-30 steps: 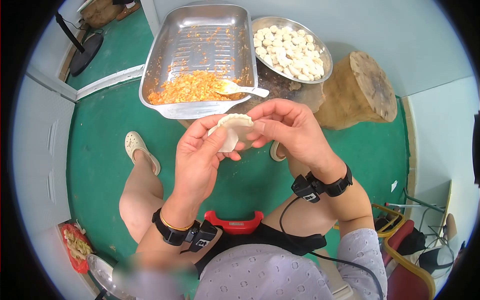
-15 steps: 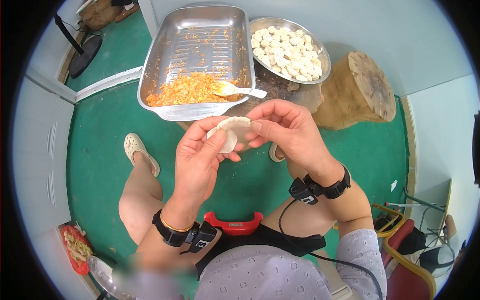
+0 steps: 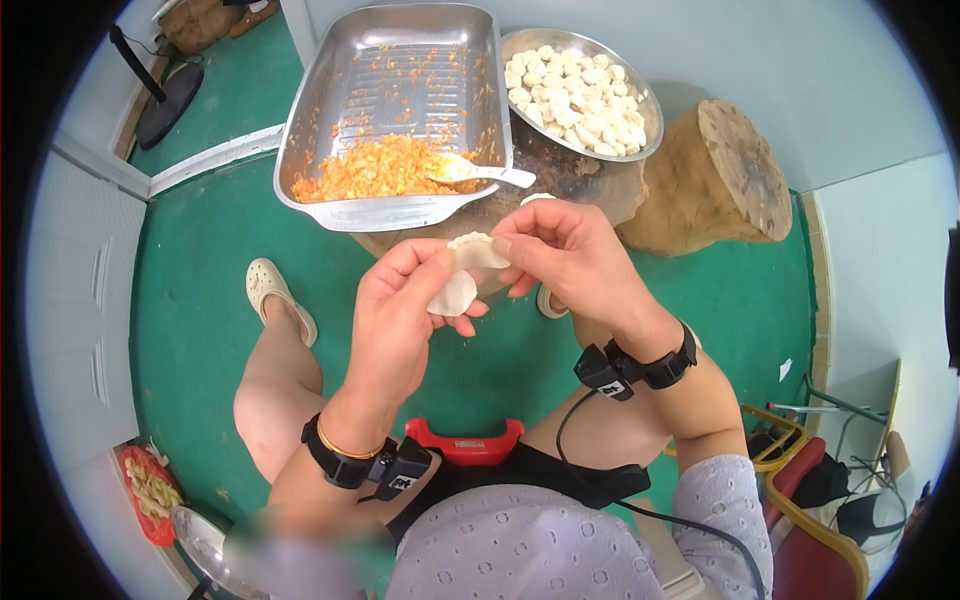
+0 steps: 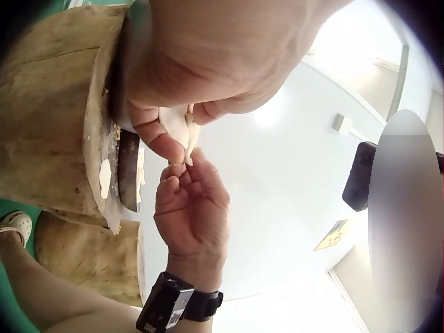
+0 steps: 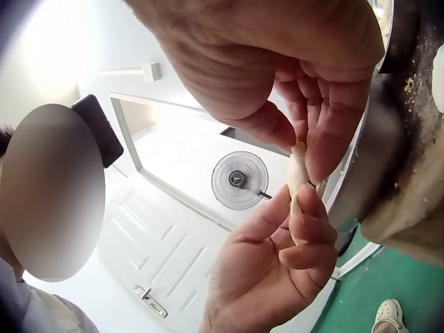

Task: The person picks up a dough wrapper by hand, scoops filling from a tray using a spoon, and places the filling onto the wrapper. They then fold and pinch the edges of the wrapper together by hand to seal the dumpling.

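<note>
Both hands — left (image 3: pixel 388 308), right (image 3: pixel 572 262) — pinching thin, crimp-edged dough (image 3: pixel 474 257) | ribbed metal pan (image 3: pixel 390 62) | crumbly orange mixture (image 3: pixel 375 170)

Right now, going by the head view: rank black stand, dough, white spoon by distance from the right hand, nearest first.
From the right hand:
1. Dough: pinched in its grip, on its left side.
2. White spoon: ahead in the pan, handle over the rim.
3. Black stand: far upper left.
</note>
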Available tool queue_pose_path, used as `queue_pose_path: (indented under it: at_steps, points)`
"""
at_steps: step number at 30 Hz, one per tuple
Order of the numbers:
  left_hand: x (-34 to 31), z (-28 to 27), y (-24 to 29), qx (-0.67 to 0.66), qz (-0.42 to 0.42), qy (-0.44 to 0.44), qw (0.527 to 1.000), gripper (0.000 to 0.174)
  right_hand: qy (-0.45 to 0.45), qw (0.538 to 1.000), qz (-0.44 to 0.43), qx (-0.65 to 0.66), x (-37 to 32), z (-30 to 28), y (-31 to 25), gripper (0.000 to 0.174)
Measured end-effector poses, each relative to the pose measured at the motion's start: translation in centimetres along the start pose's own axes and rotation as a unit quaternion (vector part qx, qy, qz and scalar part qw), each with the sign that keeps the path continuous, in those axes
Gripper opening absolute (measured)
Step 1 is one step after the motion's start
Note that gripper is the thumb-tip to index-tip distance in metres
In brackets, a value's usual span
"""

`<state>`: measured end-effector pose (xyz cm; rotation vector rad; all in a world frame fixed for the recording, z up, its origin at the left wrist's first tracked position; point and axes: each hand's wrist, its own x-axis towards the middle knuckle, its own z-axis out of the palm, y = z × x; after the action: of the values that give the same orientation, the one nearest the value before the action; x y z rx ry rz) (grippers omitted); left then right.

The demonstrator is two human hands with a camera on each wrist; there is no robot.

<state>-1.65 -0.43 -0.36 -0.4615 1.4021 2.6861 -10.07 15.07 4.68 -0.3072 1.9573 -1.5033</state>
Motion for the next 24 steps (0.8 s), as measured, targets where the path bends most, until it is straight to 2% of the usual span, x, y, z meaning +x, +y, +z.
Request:
queue_pose_path:
  at_steps: [3, 9, 14, 19, 22, 24]
  points:
    - [0.1, -0.1, -0.1, 0.0, -0.007, 0.006, 1.0, 0.02, 0.009, 1.0, 0.022, -0.016, 0.2, 0.1, 0.1, 0.016]
    - [0.1, 0.0, 0.0, 0.022, -0.023, 0.011, 0.999, 0.019, -0.017, 1.0, -0.012, -0.006, 0.9, 0.2, 1.9, 0.017]
    - [0.1, -0.1, 0.0, 0.026, -0.03, 0.005, 0.999, 0.019, -0.035, 0.999, 0.016, 0.008, 0.8, 0.2, 1.6, 0.017]
    - [-0.1, 0.2, 0.2, 0.022, -0.021, -0.004, 1.0, 0.019, -0.041, 0.998, 0.006, 0.039, 0.9, -0.2, 1.6, 0.016]
    - [-0.2, 0.2, 0.0, 0.044, 0.021, 0.005, 0.999, 0.017, -0.043, 0.998, -0.024, 0.047, 0.3, -0.1, 0.8, 0.014]
    - [-0.3, 0.3, 0.0, 0.065, 0.092, -0.002, 0.994, 0.018, -0.042, 0.997, -0.044, 0.049, 0.0, 0.2, 0.8, 0.013]
